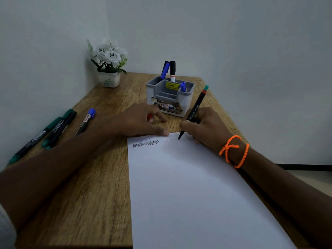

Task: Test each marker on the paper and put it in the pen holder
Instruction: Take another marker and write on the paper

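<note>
the paper [188, 186] lies nearest, a white sheet flat on the wooden table [93, 186], with a dark scribble and fainter ones along its far edge. the right hand [203, 128] grips a black marker [193, 114] low on the barrel, fingers curled round it, tip down on the paper's far edge beside a thin reddish zigzag. the left hand [138, 119] rests at the paper's far corner, thumb pressing the sheet, and seems to pinch a small red cap [150, 117], though that is partly hidden. the pen holder [169, 95] stands just beyond the paper, three markers already in it. four more markers [53, 128] lie well left of the paper. the marker looks light, stiff and smooth, so a low hold near the tip suits writing, while mid-barrel would serve for dropping it in the holder
</note>
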